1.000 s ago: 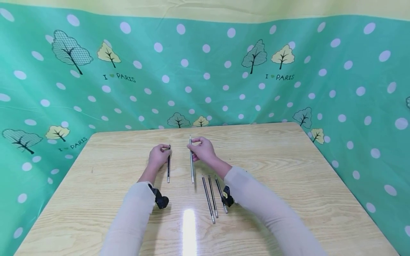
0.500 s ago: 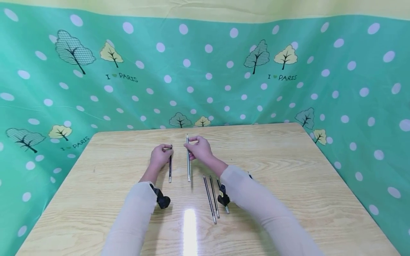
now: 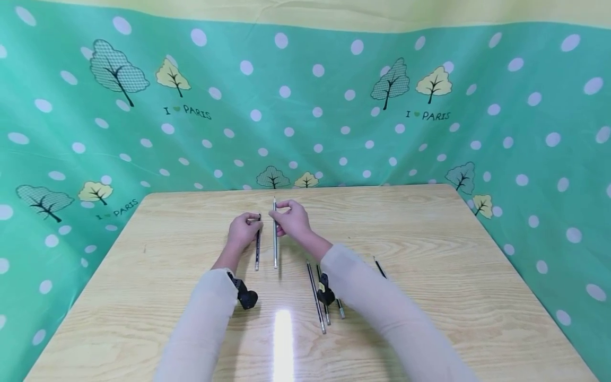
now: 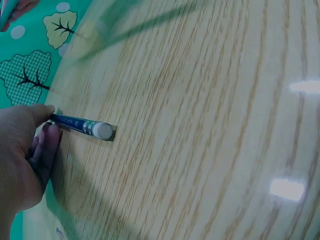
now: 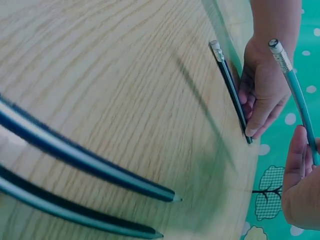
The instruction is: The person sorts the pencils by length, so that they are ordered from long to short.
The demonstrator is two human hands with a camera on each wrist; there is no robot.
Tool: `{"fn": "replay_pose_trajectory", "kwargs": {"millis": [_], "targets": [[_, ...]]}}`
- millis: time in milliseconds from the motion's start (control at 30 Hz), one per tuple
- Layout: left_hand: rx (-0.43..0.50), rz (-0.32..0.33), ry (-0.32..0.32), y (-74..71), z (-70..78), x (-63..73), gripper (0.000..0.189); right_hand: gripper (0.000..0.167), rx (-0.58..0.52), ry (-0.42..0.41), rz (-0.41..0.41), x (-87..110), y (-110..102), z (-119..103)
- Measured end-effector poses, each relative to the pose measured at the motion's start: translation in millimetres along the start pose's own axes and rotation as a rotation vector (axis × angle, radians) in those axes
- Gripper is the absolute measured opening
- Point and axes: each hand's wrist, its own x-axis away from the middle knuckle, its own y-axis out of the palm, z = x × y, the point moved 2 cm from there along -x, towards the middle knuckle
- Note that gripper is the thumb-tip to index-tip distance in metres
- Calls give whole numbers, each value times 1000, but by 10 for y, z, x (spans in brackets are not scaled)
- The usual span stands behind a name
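The left hand (image 3: 243, 229) pinches a dark eraser-tipped pencil (image 3: 258, 249) on the wooden worktop (image 3: 429, 228), the right hand (image 3: 292, 220) a silvery pencil (image 3: 275, 248) raised nearby. An off-white sleeve (image 3: 382, 307) and black wrist camera (image 3: 325, 293) partly hide other striped pencils (image 3: 316, 296).

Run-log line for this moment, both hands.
left hand: pinches dark pencil | right hand: holds paler pencil off table | other pencils: on table, either side of right sleeve

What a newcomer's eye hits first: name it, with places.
The green dotted cloth behind the wooden table likely strikes first. Near the table's far edge, the left hand pinches a dark pencil and the right hand a paler pencil beside it. Between the sleeves, a white glare streaks the table.
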Motion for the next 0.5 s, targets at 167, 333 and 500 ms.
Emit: {"fn": "replay_pose_trajectory", "kwargs": {"millis": [167,333,500], "targets": [[1,5,-10,14,-4,-7,33,31,-3,15,12,-27,29,25],[-3,5,1,8,1,4,33,32,11,28,44,-74,47,65],[8,12,4,0,13,12,32,32,18,43,50,-119,82,119]]}}
